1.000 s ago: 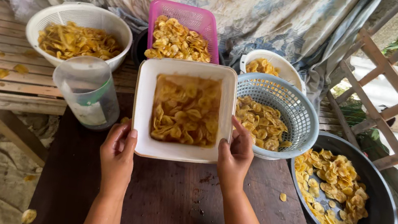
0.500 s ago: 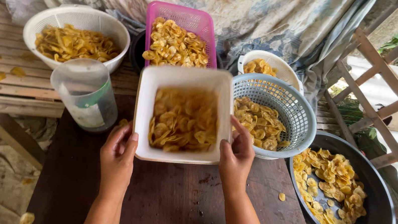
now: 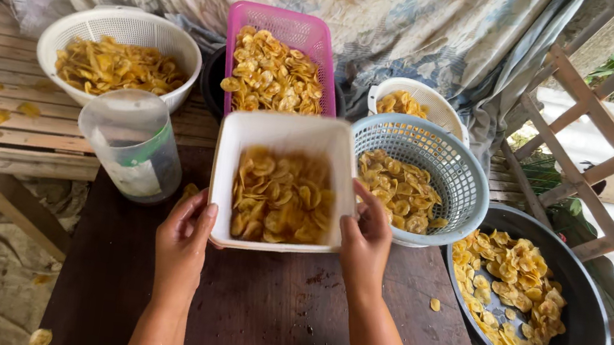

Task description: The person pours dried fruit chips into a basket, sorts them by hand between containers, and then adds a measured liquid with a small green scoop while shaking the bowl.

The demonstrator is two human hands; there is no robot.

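Now my left hand [image 3: 184, 239] and right hand [image 3: 365, 238] clamp the white square tub [image 3: 282, 185] of chips, nudged toward twelve o'clock, chips shaken level.

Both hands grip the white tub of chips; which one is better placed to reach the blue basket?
Right: the right hand on the white tub lies beside the blue basket; the left hand is across the tub.

White square plastic tub [image 3: 290, 128], mid-frame, slightly blurred, open top facing the camera, bottom covered with pale yellow round chips [image 3: 280, 197], held above the dark wooden table, left hand [image 3: 185, 239] and right hand [image 3: 365, 242] gripping its lower corners
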